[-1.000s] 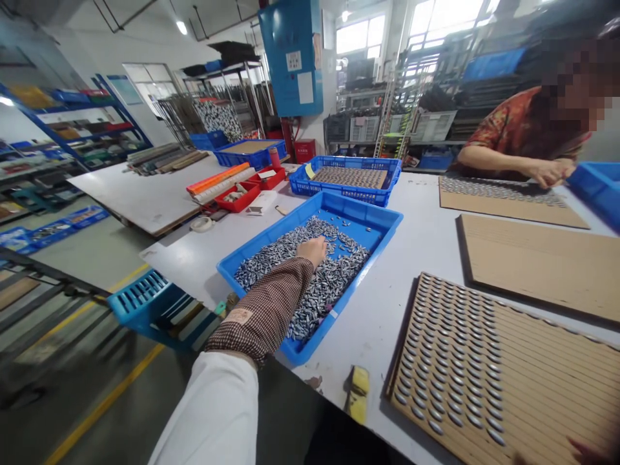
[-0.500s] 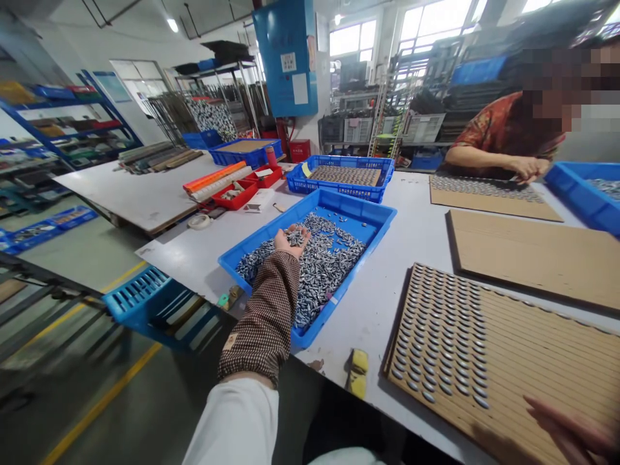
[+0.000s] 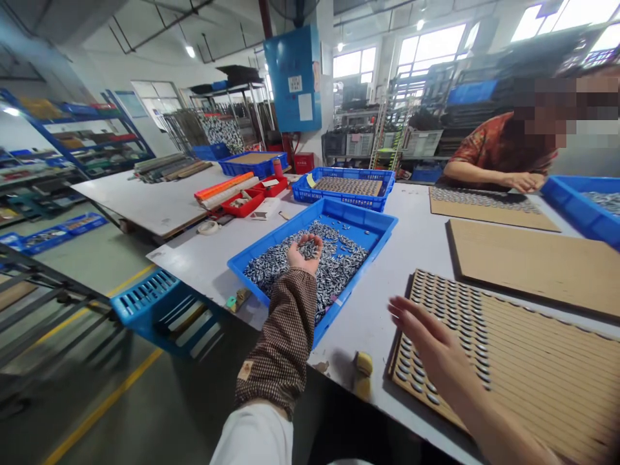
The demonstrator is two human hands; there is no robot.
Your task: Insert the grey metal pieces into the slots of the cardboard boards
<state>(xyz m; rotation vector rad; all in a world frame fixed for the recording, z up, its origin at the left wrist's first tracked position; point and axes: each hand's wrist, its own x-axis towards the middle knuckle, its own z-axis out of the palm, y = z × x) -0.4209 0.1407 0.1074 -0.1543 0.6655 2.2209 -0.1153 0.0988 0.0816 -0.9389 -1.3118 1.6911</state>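
My left hand [image 3: 305,253], palm up and cupped, holds a heap of small silver pointed-oval metal pieces. It is above a blue tray [image 3: 361,266], where many more of these metal pieces [image 3: 271,268] are spread. My right hand [image 3: 431,332] is open with its fingers stretched out, above the left part of a grooved brown board [image 3: 547,355]. Columns of the same pieces [image 3: 453,310] lie on the left side of that board; the hand and forearm hide some of them.
A plain brown board [image 3: 533,258] lies behind the grooved one. Across the table a co-worker [image 3: 489,155] bends over another filled board [image 3: 489,210]. A yellow object [image 3: 363,374] sits at the table's front edge. A blue stool [image 3: 159,310] stands at left.
My left hand has shifted slightly right in the view, its cupped heap of pieces now showing more. My right hand has come up and leftward from the lower right corner.
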